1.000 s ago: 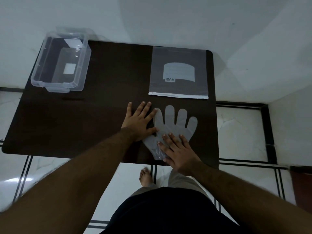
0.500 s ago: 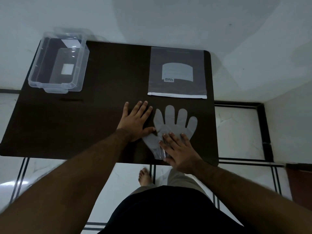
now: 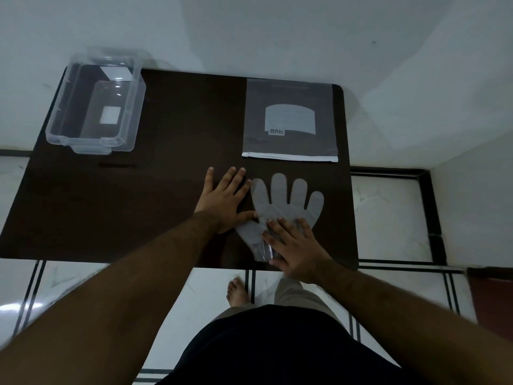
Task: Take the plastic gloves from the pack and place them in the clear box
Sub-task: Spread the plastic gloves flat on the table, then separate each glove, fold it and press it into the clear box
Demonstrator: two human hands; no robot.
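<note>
Nearest the person, right hand [image 3: 298, 252] lies flat w/ fingers spread, palm down on the cuff end of a plastic glove [image 3: 286, 207]; pressing, not gripping. Left hand [image 3: 223, 201] also flat & open just beside the glove's left edge, thumb touching it near the thumb part, other fingers on bare worktop [image 3: 166, 190]. Both forearms reach in low from the near edge.

Glove is spread flat, fingers pointing away, near the worktop's front right. Beyond it the pack [image 3: 290, 120] lies flat, white strip edge toward the glove; can't tell if more gloves are inside. Far left corner: clear box [image 3: 95, 102], looks empty apart from a label.

Progress, my read: one glove out, none boxed yet. Left: lift it, carry across to box.
</note>
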